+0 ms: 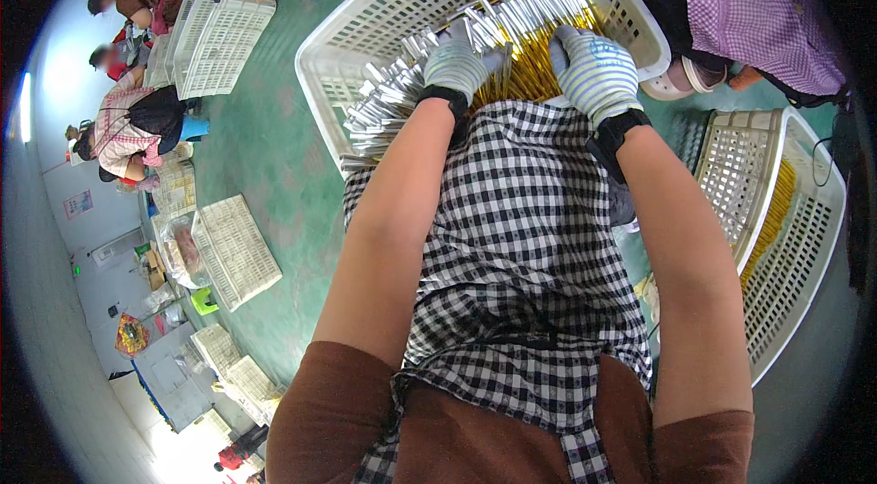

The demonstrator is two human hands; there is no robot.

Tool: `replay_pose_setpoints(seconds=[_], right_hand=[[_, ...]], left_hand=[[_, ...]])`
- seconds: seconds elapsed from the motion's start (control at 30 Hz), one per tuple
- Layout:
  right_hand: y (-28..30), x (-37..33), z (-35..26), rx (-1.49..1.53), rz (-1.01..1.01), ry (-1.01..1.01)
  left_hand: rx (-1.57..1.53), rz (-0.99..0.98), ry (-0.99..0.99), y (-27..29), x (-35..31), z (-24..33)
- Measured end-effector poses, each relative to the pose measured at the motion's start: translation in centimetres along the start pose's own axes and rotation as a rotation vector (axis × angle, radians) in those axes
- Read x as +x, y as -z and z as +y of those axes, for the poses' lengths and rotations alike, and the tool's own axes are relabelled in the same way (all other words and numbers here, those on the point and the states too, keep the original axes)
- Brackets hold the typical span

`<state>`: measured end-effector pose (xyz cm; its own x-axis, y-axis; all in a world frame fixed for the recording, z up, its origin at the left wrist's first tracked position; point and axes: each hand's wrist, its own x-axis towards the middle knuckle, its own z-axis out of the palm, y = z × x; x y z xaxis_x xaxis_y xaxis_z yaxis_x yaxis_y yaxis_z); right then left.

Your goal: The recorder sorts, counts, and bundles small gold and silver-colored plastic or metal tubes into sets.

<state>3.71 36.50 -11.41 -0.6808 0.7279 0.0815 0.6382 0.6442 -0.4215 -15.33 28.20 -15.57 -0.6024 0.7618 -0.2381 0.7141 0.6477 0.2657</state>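
Fingers (558, 51) of the gloved left hand (454, 67) and right hand (598, 71) are part-curled among gold, silver-ended rods (530, 71); whether either grips any cannot be determined. Rods lie in a perforated white plastic crate (402, 2) before the checked apron (521, 201).

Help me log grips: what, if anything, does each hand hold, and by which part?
Left hand and right hand are at silver-ended sticks; whether either holds any, and where, cannot be told.

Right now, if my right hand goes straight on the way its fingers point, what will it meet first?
Probably the silver-and-gold rods in the white perforated plastic basket, directly ahead of your right hand; exact depth is unclear.
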Motion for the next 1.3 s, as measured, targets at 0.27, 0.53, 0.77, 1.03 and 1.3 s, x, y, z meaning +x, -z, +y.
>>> replay_pose_setpoints(seconds=[0.27,0.53,0.77,1.03,1.3], right_hand=[[0.2,-0.3,0.1,-0.022,0.032,0.011],[-0.2,-0.3,0.4,0.038,0.126,0.056],[0.0,-0.1,0.1,0.018,0.071,0.045],[-0.2,-0.3,0.1,0.005,0.071,0.040],[-0.1,-0.1,-0.1,0.012,0.102,0.060]], left_hand=[[0.262,-0.265,-0.152,-1.4,-1.8,2.0],[0.125,-0.138,-0.030,-2.2,-0.5,2.0],[0.029,-0.095,-0.028,-3.7,0.5,0.5],[0.077,-0.338,0.071,-3.3,0.0,1.6],[0.042,-0.339,0.242,-2.9,1.4,1.9]])
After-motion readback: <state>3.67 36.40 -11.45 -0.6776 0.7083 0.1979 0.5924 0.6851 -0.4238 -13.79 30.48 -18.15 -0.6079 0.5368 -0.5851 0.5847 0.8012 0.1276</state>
